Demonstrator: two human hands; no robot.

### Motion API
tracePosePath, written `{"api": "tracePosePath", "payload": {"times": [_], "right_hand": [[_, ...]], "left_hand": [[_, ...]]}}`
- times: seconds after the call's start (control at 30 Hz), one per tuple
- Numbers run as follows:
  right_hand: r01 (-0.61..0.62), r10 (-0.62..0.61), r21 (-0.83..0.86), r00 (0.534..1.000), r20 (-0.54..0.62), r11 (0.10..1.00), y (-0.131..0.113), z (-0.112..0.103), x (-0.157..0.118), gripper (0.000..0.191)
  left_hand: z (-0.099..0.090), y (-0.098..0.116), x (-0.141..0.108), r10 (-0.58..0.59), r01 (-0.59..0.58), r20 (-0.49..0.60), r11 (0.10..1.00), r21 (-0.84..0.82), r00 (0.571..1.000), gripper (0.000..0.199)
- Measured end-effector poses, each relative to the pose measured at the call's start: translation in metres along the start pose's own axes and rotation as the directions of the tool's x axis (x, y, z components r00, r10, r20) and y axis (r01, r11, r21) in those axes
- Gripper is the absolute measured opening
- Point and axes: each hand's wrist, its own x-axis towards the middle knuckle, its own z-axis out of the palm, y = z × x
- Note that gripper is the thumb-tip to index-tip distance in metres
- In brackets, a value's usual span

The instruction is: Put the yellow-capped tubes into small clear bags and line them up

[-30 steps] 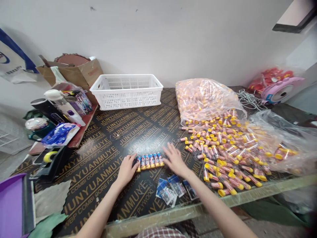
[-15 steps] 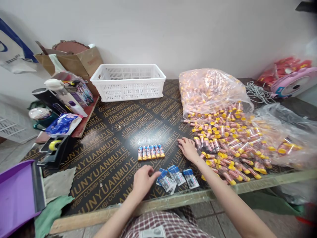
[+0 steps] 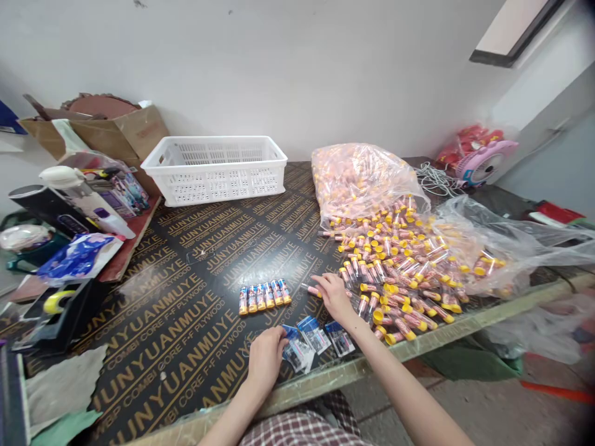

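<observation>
My left hand (image 3: 266, 359) is closed at the near edge of the table, thumb and fingertips pinched at the left edge of a small blue-and-clear packet (image 3: 297, 352). Two more groups of such packets lie to its right. My right hand (image 3: 335, 298) is palm down, its fingers bent over a small clear tube (image 3: 315, 290) with a yellow cap and pinkish contents. Left of that hand, several tubes with blue printed wraps (image 3: 264, 297) stand side by side in a row. Loose yellow-capped tubes (image 3: 400, 272) are heaped to the right of my right hand.
At the back stand a white plastic basket (image 3: 214, 184) and a clear bag (image 3: 365, 179) full of capped tubes. A tape dispenser (image 3: 58, 303), bottles and a cardboard box (image 3: 139, 133) crowd the left side. A pink fan (image 3: 486, 162) sits far right.
The view has swung right, so everything sits further left. A tube now shows under my right fingertips, apart from the heap. My left fingers have closed at the packet's edge.
</observation>
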Motion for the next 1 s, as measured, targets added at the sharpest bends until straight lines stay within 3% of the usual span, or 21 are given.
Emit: {"api": "tracePosePath", "payload": {"times": [0.17,0.27,0.33,0.4,0.47,0.57,0.67,0.77,1.0], "right_hand": [[0.054,-0.057,0.053,0.997,0.054,0.997,-0.014,0.005,-0.005,0.036],[0.051,-0.056,0.076,0.996,0.068,0.996,-0.017,0.007,-0.007,0.027],[0.03,-0.036,0.105,0.998,0.055,0.994,-0.02,0.005,-0.008,0.027],[0.009,-0.015,0.147,0.999,0.036,0.989,-0.025,-0.001,-0.008,0.032],[-0.008,0.008,0.24,1.0,-0.001,0.971,-0.036,-0.01,-0.01,0.035],[-0.04,0.095,0.503,0.992,-0.083,0.864,-0.058,-0.026,-0.019,0.028],[-0.042,0.181,0.671,0.974,-0.139,0.74,-0.081,-0.037,-0.03,0.014],[-0.019,0.215,0.72,0.96,-0.181,0.694,-0.094,-0.039,-0.041,0.018],[0.03,0.182,0.64,0.947,-0.263,0.768,-0.1,-0.034,-0.056,0.028]], "left_hand": [[-0.002,0.001,-0.003,0.055,-0.056,-0.076,0.998,-0.014,0.996,0.008],[-0.005,0.002,0.0,-0.012,-0.021,-0.118,0.963,-0.27,0.993,0.01],[-0.01,0.003,0.004,-0.13,0.065,-0.076,0.826,-0.561,0.989,0.016],[-0.018,0.003,0.009,-0.242,0.139,-0.007,0.579,-0.803,0.97,0.022],[-0.028,0.003,0.014,-0.319,0.173,0.055,0.353,-0.919,0.946,0.029],[-0.04,0.001,0.021,-0.385,0.186,0.115,0.154,-0.97,0.916,0.045],[-0.046,-0.001,0.025,-0.42,0.182,0.161,0.011,-0.983,0.893,0.036],[-0.047,-0.003,0.028,-0.46,0.164,0.185,-0.086,-0.983,0.868,0.023],[-0.049,-0.006,0.032,-0.524,0.106,0.181,-0.17,-0.98,0.832,0.016]]}}
